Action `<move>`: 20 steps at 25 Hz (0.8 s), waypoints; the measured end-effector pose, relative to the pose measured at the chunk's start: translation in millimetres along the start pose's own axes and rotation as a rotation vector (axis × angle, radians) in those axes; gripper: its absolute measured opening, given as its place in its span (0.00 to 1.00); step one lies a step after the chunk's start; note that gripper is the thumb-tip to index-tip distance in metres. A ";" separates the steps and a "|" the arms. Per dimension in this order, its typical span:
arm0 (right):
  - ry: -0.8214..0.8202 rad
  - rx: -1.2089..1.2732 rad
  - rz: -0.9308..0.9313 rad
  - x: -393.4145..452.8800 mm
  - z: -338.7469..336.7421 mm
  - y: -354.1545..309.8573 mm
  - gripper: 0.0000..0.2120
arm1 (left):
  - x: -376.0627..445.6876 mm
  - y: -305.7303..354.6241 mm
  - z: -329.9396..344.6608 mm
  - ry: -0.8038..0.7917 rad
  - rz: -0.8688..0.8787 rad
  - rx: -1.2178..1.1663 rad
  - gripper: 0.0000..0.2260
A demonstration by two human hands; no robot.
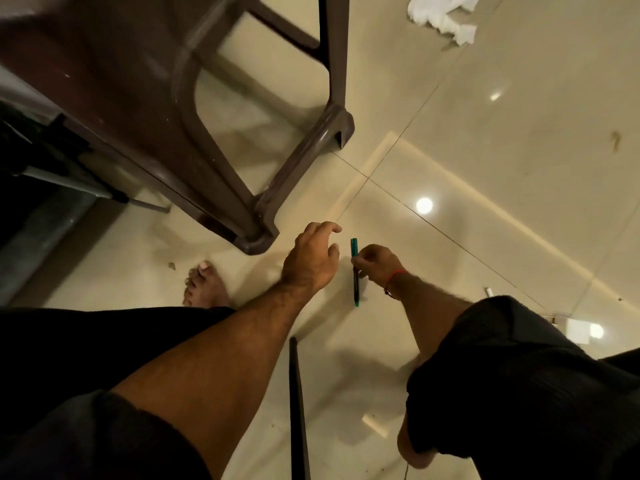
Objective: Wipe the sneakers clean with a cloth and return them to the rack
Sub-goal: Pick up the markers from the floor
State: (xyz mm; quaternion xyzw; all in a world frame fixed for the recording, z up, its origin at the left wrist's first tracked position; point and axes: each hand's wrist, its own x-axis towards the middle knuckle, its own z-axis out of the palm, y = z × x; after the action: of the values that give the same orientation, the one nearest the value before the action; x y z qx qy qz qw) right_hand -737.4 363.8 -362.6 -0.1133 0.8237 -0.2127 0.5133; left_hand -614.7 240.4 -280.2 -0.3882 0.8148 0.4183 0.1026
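A white cloth [441, 10] lies crumpled on the cream tiled floor at the top right, far from both hands. No sneakers and no rack show in the head view. My right hand [375, 263] pinches a thin green and black pen [355, 271] low over the floor, near the middle of the frame. My left hand [313, 259] hovers just left of the pen, fingers loosely spread and holding nothing.
A brown plastic chair [263, 188] stands at the upper left, one leg close to my left hand. My bare foot [204, 284] rests on the floor below it. A thin dark bar [298, 410] runs down between my knees. Small white bits lie at the right.
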 end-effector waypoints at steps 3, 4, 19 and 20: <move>-0.221 0.161 -0.169 -22.0 -18.8 -55.3 0.07 | 0.2 20.2 -31.5 0.004 0.148 0.254 0.16; -0.280 0.170 -0.216 -33.1 -30.3 -78.0 0.08 | -1.8 28.4 -48.6 -0.028 0.153 0.336 0.15; -0.032 0.248 -0.879 -266.2 -198.8 -325.2 0.12 | -125.8 169.1 -260.8 0.466 0.310 0.057 0.14; 0.004 0.261 -0.943 -279.6 -199.8 -343.6 0.11 | -131.4 173.7 -278.1 0.552 0.336 0.051 0.14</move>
State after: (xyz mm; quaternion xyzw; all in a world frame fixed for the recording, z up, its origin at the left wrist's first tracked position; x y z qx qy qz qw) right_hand -801.8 220.2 97.2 -0.4084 0.6499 -0.5238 0.3694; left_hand -606.6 161.2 63.9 -0.3442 0.8747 0.2877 -0.1832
